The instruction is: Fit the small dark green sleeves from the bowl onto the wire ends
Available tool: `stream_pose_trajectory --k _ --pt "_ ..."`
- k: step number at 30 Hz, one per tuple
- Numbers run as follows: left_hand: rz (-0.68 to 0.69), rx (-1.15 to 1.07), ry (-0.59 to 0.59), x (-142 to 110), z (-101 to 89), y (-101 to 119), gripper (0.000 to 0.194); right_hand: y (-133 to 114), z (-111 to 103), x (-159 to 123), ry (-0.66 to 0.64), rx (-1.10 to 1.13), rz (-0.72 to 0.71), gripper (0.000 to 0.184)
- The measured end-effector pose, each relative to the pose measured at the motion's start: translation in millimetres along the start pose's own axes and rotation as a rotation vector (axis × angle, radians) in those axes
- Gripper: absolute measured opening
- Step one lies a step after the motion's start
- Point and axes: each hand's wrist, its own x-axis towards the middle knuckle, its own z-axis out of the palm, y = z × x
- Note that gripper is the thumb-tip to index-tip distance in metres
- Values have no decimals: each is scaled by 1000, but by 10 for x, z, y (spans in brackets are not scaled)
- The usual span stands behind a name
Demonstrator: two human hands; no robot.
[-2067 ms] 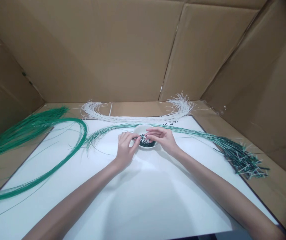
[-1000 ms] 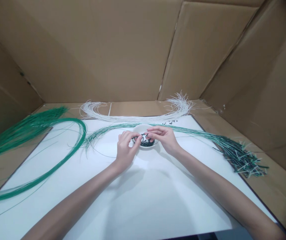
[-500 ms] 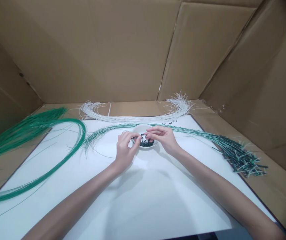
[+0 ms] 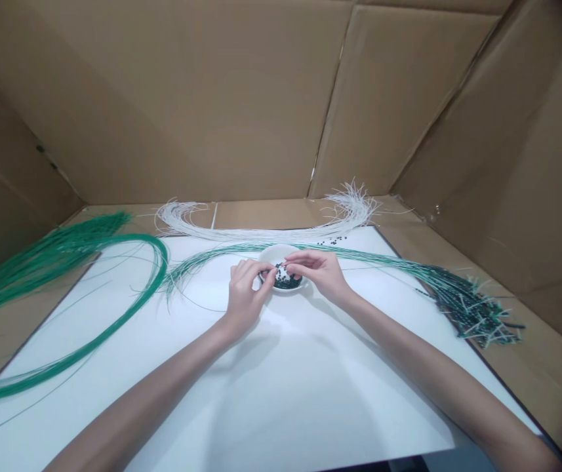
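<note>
A small white bowl [image 4: 275, 252] of dark beads [image 4: 285, 282] sits at the middle of the white board [image 4: 281, 380]. My left hand [image 4: 244, 293] is pinched shut at the bowl's left rim, holding a thin green wire whose tip points into the beads. My right hand [image 4: 319, 271] is pinched over the bowl's right side, fingertips closed on something too small to make out. The two hands almost touch above the beads.
A bundle of green wires [image 4: 113, 308] loops across the left side. Beaded green wires [image 4: 467, 305] fan out to the right. White wires [image 4: 261, 229] curve behind the bowl, with loose beads [image 4: 332, 240] nearby. Cardboard walls [image 4: 241, 98] enclose the space.
Both hands have stayed at the bowl, with only slight finger shifts. The view has drifted a little.
</note>
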Motion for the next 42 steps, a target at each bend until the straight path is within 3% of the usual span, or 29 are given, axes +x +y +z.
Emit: stream_pose_trajectory --k 13,28,42 --pt "-32 -9 -26 7 -3 15 9 7 8 17 -73 23 49 16" --pt "-76 -43 -9 25 -26 88 8 -19 21 -12 -9 3 65 19" --pt "-56 -40 -4 -3 -29 105 7 -32 86 -46 -37 41 38 18"
